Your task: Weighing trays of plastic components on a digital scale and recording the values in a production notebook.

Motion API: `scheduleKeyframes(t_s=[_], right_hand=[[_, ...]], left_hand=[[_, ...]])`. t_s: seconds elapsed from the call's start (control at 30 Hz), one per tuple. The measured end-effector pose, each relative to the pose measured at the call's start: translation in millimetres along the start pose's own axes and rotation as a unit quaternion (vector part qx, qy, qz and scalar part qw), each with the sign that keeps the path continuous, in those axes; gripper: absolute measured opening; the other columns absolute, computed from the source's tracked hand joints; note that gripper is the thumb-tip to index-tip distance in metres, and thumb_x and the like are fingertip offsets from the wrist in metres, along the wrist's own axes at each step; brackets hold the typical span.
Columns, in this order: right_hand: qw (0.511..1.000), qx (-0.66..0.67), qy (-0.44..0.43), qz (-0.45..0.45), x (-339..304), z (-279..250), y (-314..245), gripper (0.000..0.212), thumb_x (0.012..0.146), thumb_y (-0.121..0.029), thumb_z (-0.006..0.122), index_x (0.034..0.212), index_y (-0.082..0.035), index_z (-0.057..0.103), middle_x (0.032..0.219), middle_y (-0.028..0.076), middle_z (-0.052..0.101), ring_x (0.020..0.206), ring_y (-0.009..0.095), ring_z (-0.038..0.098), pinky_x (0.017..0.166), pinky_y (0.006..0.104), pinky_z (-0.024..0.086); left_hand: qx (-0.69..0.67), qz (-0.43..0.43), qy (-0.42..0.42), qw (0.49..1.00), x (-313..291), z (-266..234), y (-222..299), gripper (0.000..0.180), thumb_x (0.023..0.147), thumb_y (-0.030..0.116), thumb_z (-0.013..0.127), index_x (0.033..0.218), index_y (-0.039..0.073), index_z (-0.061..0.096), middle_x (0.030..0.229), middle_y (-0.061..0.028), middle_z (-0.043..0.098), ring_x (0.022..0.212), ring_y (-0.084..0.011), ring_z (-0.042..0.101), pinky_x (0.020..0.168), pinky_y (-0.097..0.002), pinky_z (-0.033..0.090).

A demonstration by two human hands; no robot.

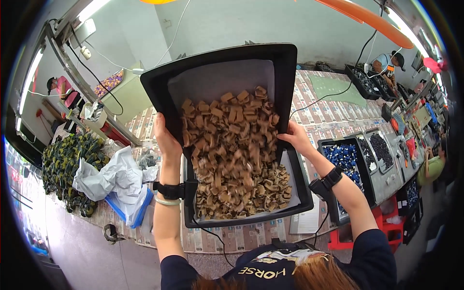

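Observation:
My left hand (167, 137) grips the left side of a black tray (285, 72), tipped up steeply and lined with white sheet. On its opposite side my right hand (296, 137) is closed around the edge. Many small tan-brown curved pieces (232, 116) slide down out of it, blurred in the middle. They land in a lower black tray (302, 193) on the table, also lined in white and holding a heap of the same pieces (241, 193). What the pieces are I cannot make out.
Left, dark green-and-black bundled parts (70, 169) lie beside crumpled white sheeting (108, 176) over a blue tray (140, 212). Right, a black tray (369, 188) holds blue and white parts (343, 162). Red stools (386, 224) stand below. Other people work at the far right and far left.

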State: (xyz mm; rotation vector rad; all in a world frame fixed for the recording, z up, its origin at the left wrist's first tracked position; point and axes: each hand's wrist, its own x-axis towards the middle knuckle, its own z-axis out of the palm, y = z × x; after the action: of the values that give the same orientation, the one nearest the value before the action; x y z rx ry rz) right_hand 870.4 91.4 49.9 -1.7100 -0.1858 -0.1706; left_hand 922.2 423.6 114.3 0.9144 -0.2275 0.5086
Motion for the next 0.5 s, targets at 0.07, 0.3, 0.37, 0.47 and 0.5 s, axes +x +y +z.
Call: scheduleKeyframes(t_s=[0.07,0.3,0.37,0.47,0.5], right_hand=[[1.000,-0.022,-0.001,-0.006,-4.9,-4.0,4.5,0.027,0.070,0.000,0.059,0.095,0.000,0.051,0.080,0.001,0.057,0.072,0.005,0.050,0.066,0.0213,0.041],[0.990,-0.114,0.069,-0.050,-32.5,0.5,1.9,0.028,0.071,-0.003,0.059,0.097,0.000,0.050,0.077,0.001,0.055,0.070,0.009,0.051,0.066,0.0226,0.041],[0.991,-0.081,0.093,-0.043,-39.4,6.0,2.1,0.028,0.071,-0.004,0.059,0.097,0.000,0.049,0.080,0.003,0.055,0.072,0.011,0.051,0.068,0.0235,0.041],[0.983,-0.069,0.158,-0.068,-39.1,17.5,5.1,0.030,0.072,-0.007,0.059,0.099,0.000,0.048,0.086,0.006,0.054,0.078,0.013,0.050,0.072,0.0250,0.039],[0.971,-0.089,0.199,-0.102,-38.2,19.4,6.0,0.031,0.073,-0.008,0.059,0.100,0.000,0.047,0.089,0.007,0.054,0.081,0.014,0.050,0.075,0.0256,0.038]], left_hand=[[0.002,0.007,0.019,1.000,-8.6,6.0,2.5,0.026,0.086,0.019,0.040,0.102,0.001,0.047,0.101,-0.0043,0.049,0.097,-0.0127,0.044,0.085,-0.0262,0.033],[-0.056,0.009,-0.038,0.998,-34.4,8.3,12.5,0.028,0.085,0.017,0.040,0.105,-0.001,0.046,0.105,-0.0069,0.049,0.098,-0.0146,0.046,0.086,-0.0269,0.035],[-0.057,0.016,-0.036,0.998,-38.5,6.9,12.2,0.027,0.085,0.017,0.040,0.105,-0.001,0.046,0.105,-0.0067,0.049,0.098,-0.0146,0.047,0.085,-0.0269,0.036],[-0.078,0.018,-0.069,0.994,-44.9,8.3,15.5,0.027,0.086,0.017,0.039,0.105,0.000,0.046,0.104,-0.0062,0.049,0.097,-0.0147,0.047,0.085,-0.0270,0.037],[-0.099,0.014,-0.103,0.990,-47.1,9.5,17.5,0.026,0.086,0.016,0.038,0.105,0.000,0.046,0.104,-0.0059,0.049,0.097,-0.0147,0.047,0.085,-0.0272,0.037]])
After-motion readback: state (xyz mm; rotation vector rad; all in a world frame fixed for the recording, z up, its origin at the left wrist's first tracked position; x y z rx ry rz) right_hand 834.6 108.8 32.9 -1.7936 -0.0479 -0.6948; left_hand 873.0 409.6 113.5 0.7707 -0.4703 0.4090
